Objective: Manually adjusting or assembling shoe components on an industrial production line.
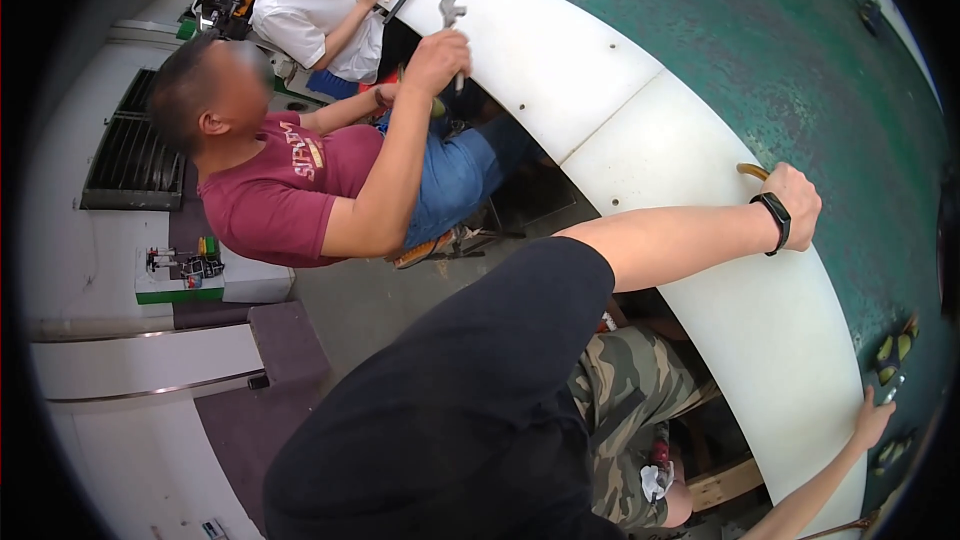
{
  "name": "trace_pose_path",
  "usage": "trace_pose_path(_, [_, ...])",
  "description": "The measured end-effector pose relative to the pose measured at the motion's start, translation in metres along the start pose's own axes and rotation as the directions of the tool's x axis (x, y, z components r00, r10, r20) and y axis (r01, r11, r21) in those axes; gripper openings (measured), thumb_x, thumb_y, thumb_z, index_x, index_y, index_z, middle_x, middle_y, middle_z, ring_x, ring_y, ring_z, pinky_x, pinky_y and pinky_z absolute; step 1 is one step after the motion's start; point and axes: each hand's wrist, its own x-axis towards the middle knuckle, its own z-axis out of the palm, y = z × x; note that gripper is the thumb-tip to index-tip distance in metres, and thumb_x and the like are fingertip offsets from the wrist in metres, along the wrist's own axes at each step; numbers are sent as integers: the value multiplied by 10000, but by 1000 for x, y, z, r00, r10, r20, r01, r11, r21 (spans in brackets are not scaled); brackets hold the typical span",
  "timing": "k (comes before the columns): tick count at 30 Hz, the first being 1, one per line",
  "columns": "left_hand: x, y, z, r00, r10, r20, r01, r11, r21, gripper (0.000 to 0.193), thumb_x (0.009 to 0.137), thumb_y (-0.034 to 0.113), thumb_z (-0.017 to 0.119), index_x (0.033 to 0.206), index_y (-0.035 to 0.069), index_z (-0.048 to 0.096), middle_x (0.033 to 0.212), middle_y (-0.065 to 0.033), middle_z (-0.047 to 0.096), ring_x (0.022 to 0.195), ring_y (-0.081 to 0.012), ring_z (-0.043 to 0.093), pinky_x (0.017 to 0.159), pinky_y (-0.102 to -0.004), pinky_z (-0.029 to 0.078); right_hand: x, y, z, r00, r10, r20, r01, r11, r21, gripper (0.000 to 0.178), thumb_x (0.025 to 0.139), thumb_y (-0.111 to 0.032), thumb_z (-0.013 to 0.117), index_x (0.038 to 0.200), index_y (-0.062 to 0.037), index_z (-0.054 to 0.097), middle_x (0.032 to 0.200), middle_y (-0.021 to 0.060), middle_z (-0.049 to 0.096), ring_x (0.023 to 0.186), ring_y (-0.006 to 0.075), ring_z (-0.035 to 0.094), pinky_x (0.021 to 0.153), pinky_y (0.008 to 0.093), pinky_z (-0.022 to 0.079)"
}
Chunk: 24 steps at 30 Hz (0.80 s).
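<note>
Gripping a curved tan piece (752,171) at right of frame, a person's left hand (792,206) curls its fingers into a fist above a white table (690,135). At lower right, the right hand (873,422) pinches a small silver piece (894,388). A co-worker (300,175), left, raises a wrench (452,12), upper center.
</note>
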Motion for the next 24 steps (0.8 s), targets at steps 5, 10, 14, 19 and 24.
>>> trace_pose_path(5, [0, 1, 2, 999, -18, 27, 19, 1000, -10, 232, 867, 266, 556, 874, 138, 749, 857, -48, 718, 842, -204, 689, 741, -341, 464, 12, 8, -4, 993, 117, -18, -113, 983, 147, 759, 848, -564, 681, 1338, -15, 496, 1244, 237, 622, 1145, 425, 582, 924, 484, 471])
trace_pose_path(10, [-1, 4, 3, 998, -37, 48, 38, 999, -37, 215, 837, 246, 570, 897, 144, 750, 876, -46, 718, 866, -197, 684, 768, -336, 446, 37, 8, 14, 986, -130, -103, 162, 888, 431, 716, 859, -452, 725, 1315, 51, 498, 1173, 231, 646, 1091, 382, 608, 961, 419, 445])
trace_pose_path(14, [-3, 4, 4, 1000, 1, 7, -1, 1000, -13, 291, 902, 310, 544, 801, 121, 740, 784, -63, 707, 789, -222, 685, 722, -353, 464, 34, -23, 18, 964, -239, -116, 265, 840, 474, 716, 860, -452, 730, 1307, 61, 508, 1156, 200, 653, 1088, 327, 610, 975, 381, 432])
trace_pose_path(19, [-2, 0, 7, 1000, -4, -14, 3, 1000, -17, 298, 899, 317, 545, 791, 118, 739, 779, -70, 705, 784, -227, 683, 719, -355, 462, -2, -104, -62, 989, -63, 137, -58, 679, 732, 623, 833, -462, 774, 1163, 47, 631, 1046, 96, 676, 800, 177, 600, 646, 304, 466])
trace_pose_path(24, [3, 0, 8, 999, 12, -31, -13, 999, -38, 276, 886, 302, 553, 791, 124, 741, 774, -66, 704, 775, -229, 682, 714, -356, 460, 29, -104, -34, 999, 29, 37, -47, 510, 859, 583, 803, -441, 809, 1133, 17, 666, 976, 42, 663, 678, 112, 521, 534, 264, 375])
